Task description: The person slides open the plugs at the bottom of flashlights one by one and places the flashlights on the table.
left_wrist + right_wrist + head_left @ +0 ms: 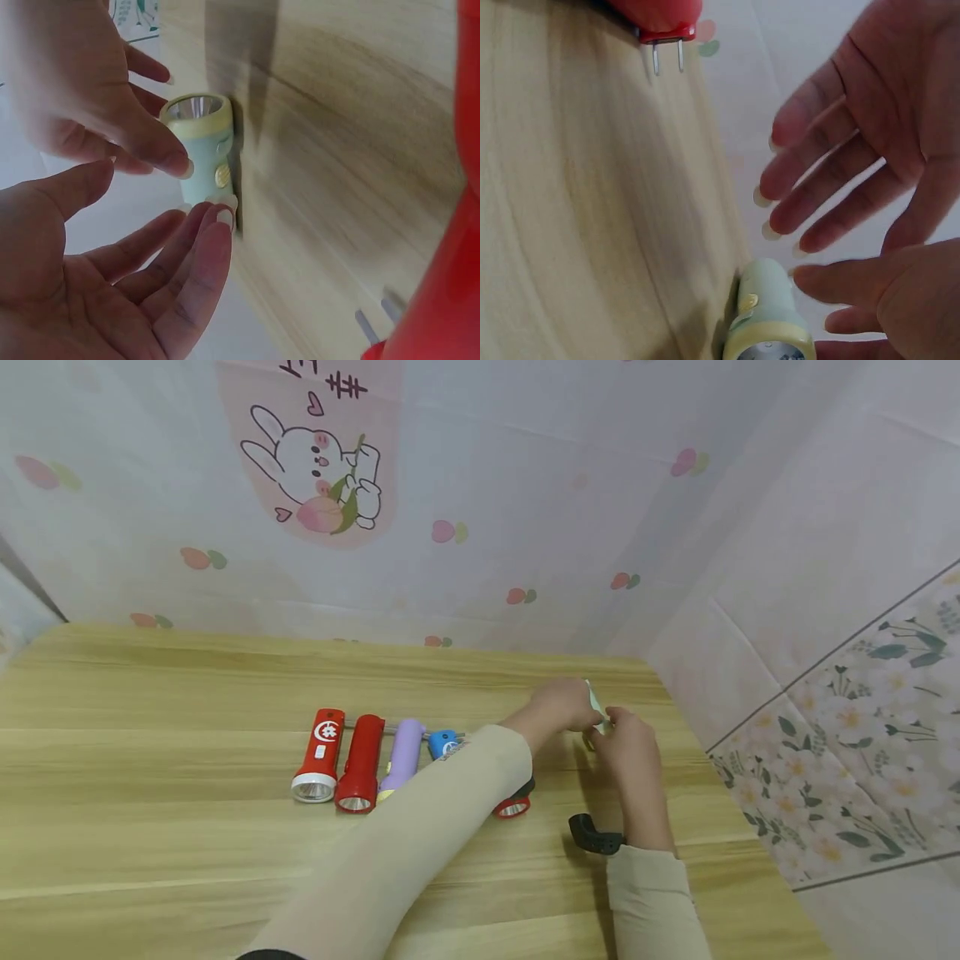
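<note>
A pale green flashlight (202, 154) with a yellow head and a yellow switch lies on the wooden table (187, 860) near its far right corner. My left hand (566, 703) is beside its tail end, with loosely bent fingers; in the right wrist view this hand (877, 127) shows its palm and spread fingers. Close to the yellow head is my right hand (628, 745), its thumb and fingers apart. Neither hand is seen gripping the flashlight (769, 307). Whether any fingertip touches it, I cannot tell.
Left of my hands lie a red-and-white flashlight (318, 756), a red one (362, 764), a lavender one (405, 752) and a blue one (442, 742). My left sleeve (420, 835) partly covers a red-rimmed flashlight (512, 808). A patterned curtain (525, 485) backs the table.
</note>
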The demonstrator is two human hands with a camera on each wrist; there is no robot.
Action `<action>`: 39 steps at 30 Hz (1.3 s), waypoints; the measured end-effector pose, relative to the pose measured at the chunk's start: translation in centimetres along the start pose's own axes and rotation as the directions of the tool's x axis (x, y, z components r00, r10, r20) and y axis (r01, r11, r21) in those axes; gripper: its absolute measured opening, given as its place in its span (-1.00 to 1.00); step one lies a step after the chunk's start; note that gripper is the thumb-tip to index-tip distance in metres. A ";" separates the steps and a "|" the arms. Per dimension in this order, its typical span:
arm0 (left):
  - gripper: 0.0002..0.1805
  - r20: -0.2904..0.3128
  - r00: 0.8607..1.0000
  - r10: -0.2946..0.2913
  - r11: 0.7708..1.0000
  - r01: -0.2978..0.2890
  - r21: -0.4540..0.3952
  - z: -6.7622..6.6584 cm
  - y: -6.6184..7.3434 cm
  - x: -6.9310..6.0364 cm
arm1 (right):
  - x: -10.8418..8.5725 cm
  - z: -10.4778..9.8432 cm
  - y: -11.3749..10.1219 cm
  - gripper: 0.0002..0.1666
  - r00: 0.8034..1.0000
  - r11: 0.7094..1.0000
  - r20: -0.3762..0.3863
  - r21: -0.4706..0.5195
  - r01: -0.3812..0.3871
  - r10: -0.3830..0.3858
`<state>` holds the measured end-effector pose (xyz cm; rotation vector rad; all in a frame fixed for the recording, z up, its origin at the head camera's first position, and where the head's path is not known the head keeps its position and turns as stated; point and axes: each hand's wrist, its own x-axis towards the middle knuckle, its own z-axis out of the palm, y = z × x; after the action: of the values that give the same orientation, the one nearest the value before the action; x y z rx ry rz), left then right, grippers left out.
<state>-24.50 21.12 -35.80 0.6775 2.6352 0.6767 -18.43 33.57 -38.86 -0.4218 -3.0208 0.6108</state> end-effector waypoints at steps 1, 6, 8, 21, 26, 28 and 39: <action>-0.59 0.002 1.000 -0.007 1.000 0.007 -0.006 0.2 0.2 0.1 | 0.0 0.1 0.1 -0.30 1.000 1.000 -0.013 -0.008 -0.004 0.004; -0.71 0.019 0.999 -0.028 0.999 0.029 -0.017 1.1 0.5 0.3 | -0.1 0.9 0.3 -0.47 0.997 0.999 -0.073 -0.044 0.000 -0.003; -0.71 0.024 0.999 -0.043 0.998 0.044 -0.040 1.5 0.4 0.5 | 0.0 1.2 0.2 -0.71 0.995 0.999 -0.094 -0.052 0.015 -0.020; -0.62 0.107 0.990 -0.089 0.973 0.109 -0.204 2.5 -0.8 2.3 | -0.1 0.9 -0.7 -0.66 0.999 0.999 -0.034 -0.011 0.034 -0.035; -0.61 0.063 0.995 -0.074 0.986 0.083 -0.146 2.7 -1.0 2.2 | -0.3 0.9 -0.9 -0.73 1.000 1.000 0.022 0.022 0.015 -0.016; -0.64 0.030 0.996 -0.084 0.986 0.088 -0.140 2.8 -1.1 1.9 | -0.4 0.8 -0.9 -0.72 0.999 0.999 0.038 0.035 0.018 -0.019; -0.77 -0.035 0.982 -0.183 0.968 0.174 -0.180 2.9 -1.2 1.3 | -0.5 0.9 -1.0 -0.63 0.995 0.996 0.093 0.084 0.014 -0.022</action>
<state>-24.81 21.91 -39.08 0.3711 2.6025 0.8699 -18.28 32.24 -39.34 -0.3722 -3.0693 0.7728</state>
